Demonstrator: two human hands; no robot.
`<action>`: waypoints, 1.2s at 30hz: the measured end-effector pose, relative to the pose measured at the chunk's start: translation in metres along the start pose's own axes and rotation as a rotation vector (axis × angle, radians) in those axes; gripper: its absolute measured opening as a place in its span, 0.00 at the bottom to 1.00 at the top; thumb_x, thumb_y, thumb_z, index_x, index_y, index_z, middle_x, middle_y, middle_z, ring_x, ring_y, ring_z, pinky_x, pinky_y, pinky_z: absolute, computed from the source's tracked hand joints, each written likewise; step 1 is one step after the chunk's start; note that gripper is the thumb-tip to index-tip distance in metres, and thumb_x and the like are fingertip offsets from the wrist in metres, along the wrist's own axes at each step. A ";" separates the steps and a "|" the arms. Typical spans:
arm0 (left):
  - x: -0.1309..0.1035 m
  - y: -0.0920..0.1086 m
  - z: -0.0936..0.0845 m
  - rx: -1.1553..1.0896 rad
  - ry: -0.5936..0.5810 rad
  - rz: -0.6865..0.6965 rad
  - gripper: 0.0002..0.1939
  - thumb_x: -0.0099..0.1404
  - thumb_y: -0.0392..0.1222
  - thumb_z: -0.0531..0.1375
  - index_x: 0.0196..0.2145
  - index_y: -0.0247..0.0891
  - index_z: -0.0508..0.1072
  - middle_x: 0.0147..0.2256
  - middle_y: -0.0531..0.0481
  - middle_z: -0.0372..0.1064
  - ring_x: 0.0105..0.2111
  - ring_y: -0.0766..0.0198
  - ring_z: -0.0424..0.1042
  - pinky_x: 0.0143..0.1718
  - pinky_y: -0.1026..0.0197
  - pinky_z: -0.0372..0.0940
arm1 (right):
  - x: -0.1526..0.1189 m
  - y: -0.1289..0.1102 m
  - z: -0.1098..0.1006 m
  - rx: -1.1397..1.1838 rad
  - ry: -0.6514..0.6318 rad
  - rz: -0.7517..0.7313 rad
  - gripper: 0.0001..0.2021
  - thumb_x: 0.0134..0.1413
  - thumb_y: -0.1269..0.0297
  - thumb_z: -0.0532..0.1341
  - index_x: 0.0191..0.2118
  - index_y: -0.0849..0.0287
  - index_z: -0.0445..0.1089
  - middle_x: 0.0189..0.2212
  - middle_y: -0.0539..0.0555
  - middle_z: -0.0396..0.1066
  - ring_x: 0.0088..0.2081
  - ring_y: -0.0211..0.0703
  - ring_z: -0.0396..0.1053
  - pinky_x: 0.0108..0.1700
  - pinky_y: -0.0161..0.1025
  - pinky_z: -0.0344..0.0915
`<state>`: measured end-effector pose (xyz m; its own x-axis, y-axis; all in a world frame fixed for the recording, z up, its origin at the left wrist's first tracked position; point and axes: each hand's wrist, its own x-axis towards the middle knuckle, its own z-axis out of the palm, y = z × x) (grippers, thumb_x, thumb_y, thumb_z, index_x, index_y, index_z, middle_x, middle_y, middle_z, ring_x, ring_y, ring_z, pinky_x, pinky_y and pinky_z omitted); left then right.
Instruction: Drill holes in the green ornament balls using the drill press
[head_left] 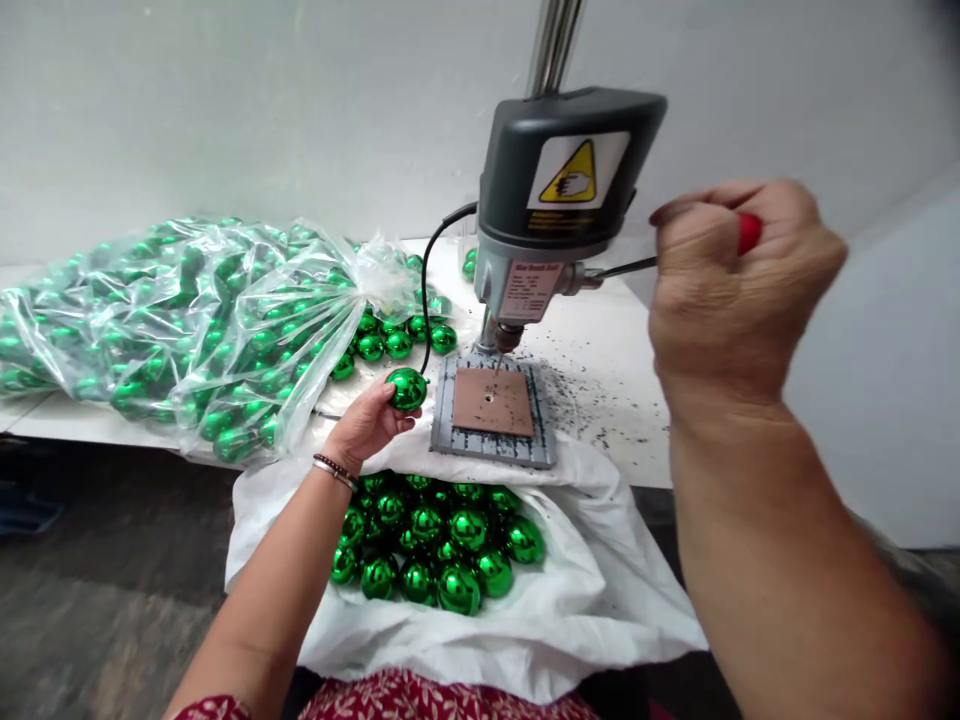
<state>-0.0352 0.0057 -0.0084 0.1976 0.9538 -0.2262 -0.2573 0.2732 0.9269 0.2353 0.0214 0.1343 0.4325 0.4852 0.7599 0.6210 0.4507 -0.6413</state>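
Note:
My left hand (371,422) pinches a shiny green bauble (407,389), left of the drill press base and apart from it. On the right, my right hand (739,270) is wrapped round the red-knobbed feed lever (630,266) of a small bench drill press (559,180). The thin drill bit (499,364) points down above a brown square board (480,402) with a small hole in it. That board lies on the grey slotted base plate (442,440). More green baubles (457,550) rest in a white cloth (585,600) spread over my lap.
A large clear plastic bag (187,330) full of green baubles fills the left of the white table (600,390). Several loose baubles (397,343) lie beside its tied neck. Dark shavings surround the drill base. A black power cable (426,290) hangs from the drill head.

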 end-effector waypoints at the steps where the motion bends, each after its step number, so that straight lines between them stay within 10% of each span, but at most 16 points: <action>1: 0.001 -0.004 0.005 -0.088 -0.038 -0.026 0.26 0.54 0.56 0.64 0.47 0.41 0.70 0.43 0.46 0.74 0.33 0.65 0.72 0.33 0.63 0.66 | 0.000 0.000 0.000 0.017 0.000 0.007 0.07 0.54 0.73 0.57 0.33 0.68 0.74 0.23 0.46 0.68 0.27 0.26 0.61 0.33 0.31 0.59; 7: 0.015 -0.017 0.025 -0.192 -0.060 -0.075 0.29 0.47 0.54 0.72 0.43 0.40 0.70 0.36 0.51 0.73 0.30 0.68 0.70 0.31 0.65 0.64 | -0.001 0.005 -0.001 0.103 -0.046 -0.057 0.07 0.56 0.71 0.57 0.33 0.67 0.71 0.24 0.44 0.66 0.27 0.24 0.60 0.35 0.29 0.59; 19: 0.047 -0.005 0.057 0.552 -0.028 0.080 0.29 0.55 0.45 0.67 0.52 0.37 0.64 0.34 0.55 0.69 0.26 0.71 0.66 0.28 0.65 0.63 | -0.001 -0.007 -0.003 0.137 -0.075 0.081 0.04 0.56 0.71 0.58 0.32 0.66 0.68 0.22 0.42 0.62 0.27 0.24 0.57 0.36 0.28 0.55; 36: 0.071 -0.002 0.064 0.810 -0.143 0.142 0.28 0.55 0.48 0.67 0.52 0.37 0.71 0.40 0.49 0.72 0.32 0.65 0.69 0.35 0.61 0.66 | -0.001 -0.009 -0.007 0.183 -0.110 0.123 0.05 0.55 0.68 0.59 0.32 0.66 0.68 0.23 0.43 0.59 0.27 0.26 0.54 0.36 0.29 0.55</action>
<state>0.0395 0.0646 -0.0070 0.3466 0.9325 -0.1018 0.4607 -0.0747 0.8844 0.2341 0.0113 0.1405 0.4170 0.6191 0.6655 0.4348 0.5071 -0.7442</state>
